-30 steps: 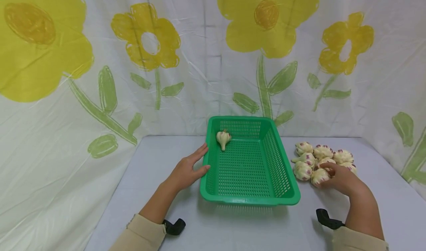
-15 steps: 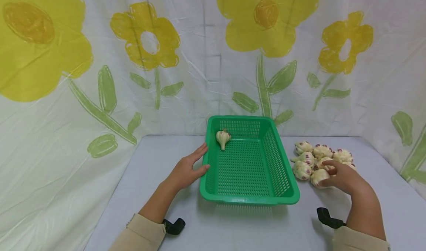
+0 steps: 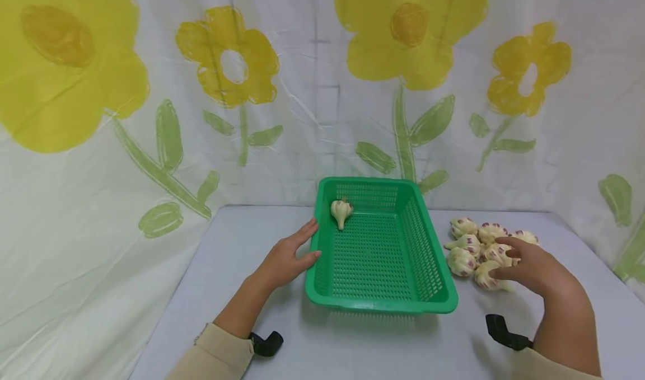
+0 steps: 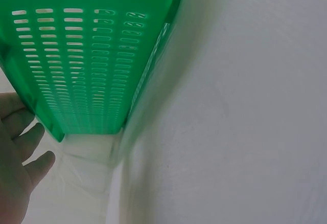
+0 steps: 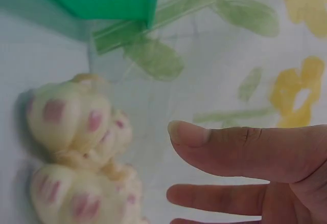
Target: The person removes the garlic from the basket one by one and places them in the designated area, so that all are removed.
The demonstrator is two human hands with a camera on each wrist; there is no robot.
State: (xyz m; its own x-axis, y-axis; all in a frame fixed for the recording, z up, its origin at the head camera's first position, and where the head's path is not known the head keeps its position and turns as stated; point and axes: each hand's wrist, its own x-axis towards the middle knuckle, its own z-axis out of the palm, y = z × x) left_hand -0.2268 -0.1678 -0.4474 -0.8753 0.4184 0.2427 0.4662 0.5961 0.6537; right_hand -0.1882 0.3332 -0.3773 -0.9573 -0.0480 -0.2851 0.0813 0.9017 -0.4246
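A green plastic basket [image 3: 380, 306] with slotted walls stands on the table, one garlic bulb [image 3: 341, 212] lying in its far left corner. My left hand [image 3: 286, 261] rests against the basket's left rim, fingers extended; the left wrist view shows those fingers [image 4: 30, 142] beside the slotted wall. My right hand [image 3: 535, 268] hovers over the near right side of a garlic pile, thumb and fingers apart, holding nothing. Closest to it lies a garlic bulb [image 3: 486, 276] with its stem pointing right. In the right wrist view, the thumb [image 5: 230, 150] is apart from the purple-marked bulbs [image 5: 71, 116].
The other garlic bulbs [image 3: 462, 261] sit clustered to the right of the basket, partly hidden by my right hand. A white table [image 3: 373, 352] lies beneath everything. Behind it hangs a white curtain [image 3: 297, 145] printed with yellow flowers.
My right hand has drawn back slightly to the right and its fingers have spread, uncovering more of the near bulb. The left hand stays at the basket rim. The head view has shifted slightly.
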